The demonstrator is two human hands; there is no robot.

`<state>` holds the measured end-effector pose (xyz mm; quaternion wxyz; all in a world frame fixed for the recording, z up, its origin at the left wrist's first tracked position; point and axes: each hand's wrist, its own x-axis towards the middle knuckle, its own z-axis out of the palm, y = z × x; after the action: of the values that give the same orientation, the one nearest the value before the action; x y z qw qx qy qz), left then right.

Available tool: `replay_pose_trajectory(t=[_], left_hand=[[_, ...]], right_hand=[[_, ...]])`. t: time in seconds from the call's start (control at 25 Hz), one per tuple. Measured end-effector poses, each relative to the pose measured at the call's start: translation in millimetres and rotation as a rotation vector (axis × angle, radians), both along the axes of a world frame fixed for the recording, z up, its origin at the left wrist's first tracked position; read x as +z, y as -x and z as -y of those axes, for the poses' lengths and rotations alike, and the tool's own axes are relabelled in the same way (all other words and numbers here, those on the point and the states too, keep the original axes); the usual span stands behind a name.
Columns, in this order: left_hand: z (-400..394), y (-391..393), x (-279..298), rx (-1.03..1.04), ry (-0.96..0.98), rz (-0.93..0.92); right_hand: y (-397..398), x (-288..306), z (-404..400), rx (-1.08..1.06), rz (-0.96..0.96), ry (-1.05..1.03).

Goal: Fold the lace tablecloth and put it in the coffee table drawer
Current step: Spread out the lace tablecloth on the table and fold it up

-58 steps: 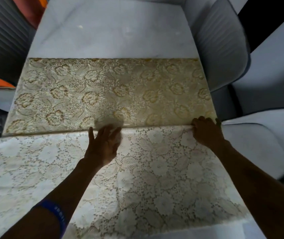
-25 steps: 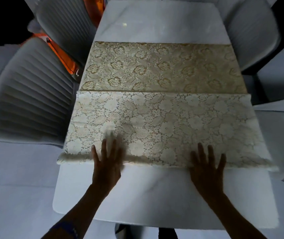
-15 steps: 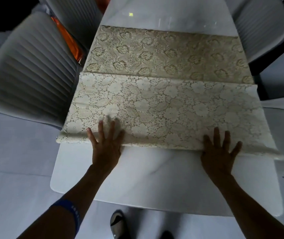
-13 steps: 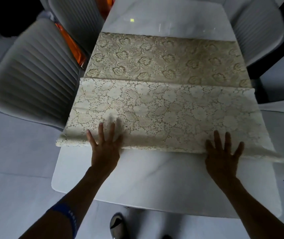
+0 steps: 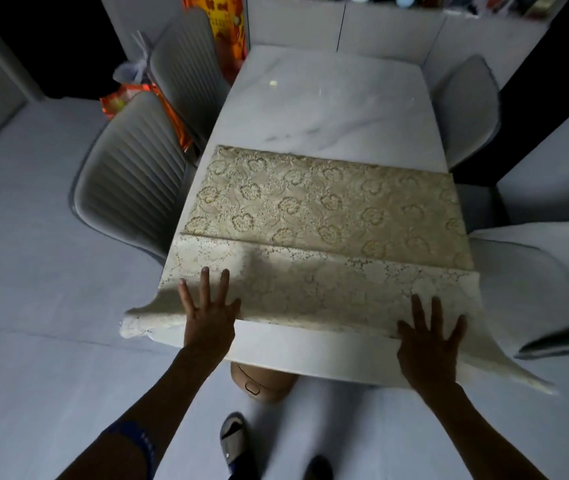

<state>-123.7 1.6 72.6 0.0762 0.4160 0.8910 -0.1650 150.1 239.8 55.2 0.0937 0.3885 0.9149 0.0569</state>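
Observation:
The lace tablecloth lies folded across the near half of a white marble table. Its far band shows gold flowers, its near band pale cream lace. The near fold edge runs along the table's front, and both ends droop off the left and right corners. My left hand rests flat, fingers spread, on the near edge at the left. My right hand rests flat, fingers spread, on the near edge at the right. No drawer is in view.
Grey ribbed chairs stand left of the table, and more grey chairs stand on the right. A tan round object sits under the table's front edge. My slippered foot is on the pale floor. Orange bags lie at the back left.
Both hands slid from the middle fold line to the near edge. The cloth has been dragged toward me, so its ends now hang off the front corners. The camera has pulled back.

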Motion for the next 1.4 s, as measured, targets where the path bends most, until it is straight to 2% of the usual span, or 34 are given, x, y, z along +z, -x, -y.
replay_pose_trajectory(t=[0.2,0.28,0.44,0.6,0.92,1.04,1.2,1.32,1.4], left_hand=[[-46.8,56.8,48.5,-0.035,-0.176,-0.070],[-69.6,82.5,57.8,-0.052,-0.144,-0.107],[-123.3,135.5,63.2,-0.055,-0.060,-0.162],[-191.3,184.4,49.7,-0.062,0.010,-0.180],[-330.0,276.2,-26.2,0.052,0.087,-0.184],[-334.1,294.7,-56.5,0.194,0.136,-0.143],[-319.7,310.4,-69.5,0.210,0.166,-0.094],[-319.0,331.7,-70.8,0.243,0.163,-0.078],[-321.4,345.1,-70.7,0.252,0.138,-0.068]], right_hand=[[62.6,59.5,-48.8,-0.042,-0.116,-0.100],[91.8,74.2,-71.3,-0.075,-0.131,-0.118],[145.7,81.2,-122.6,-0.139,-0.001,-0.136],[191.7,59.9,-185.0,-0.123,0.057,-0.109],[278.7,-23.4,-341.3,-0.035,0.153,-0.052],[277.1,-52.3,-368.6,-0.113,0.247,-0.005],[271.9,-59.0,-385.5,-0.269,0.383,-0.089],[294.9,-60.2,-392.3,-0.350,0.251,-0.096],[319.7,-65.7,-386.7,-0.247,0.179,-0.054]])
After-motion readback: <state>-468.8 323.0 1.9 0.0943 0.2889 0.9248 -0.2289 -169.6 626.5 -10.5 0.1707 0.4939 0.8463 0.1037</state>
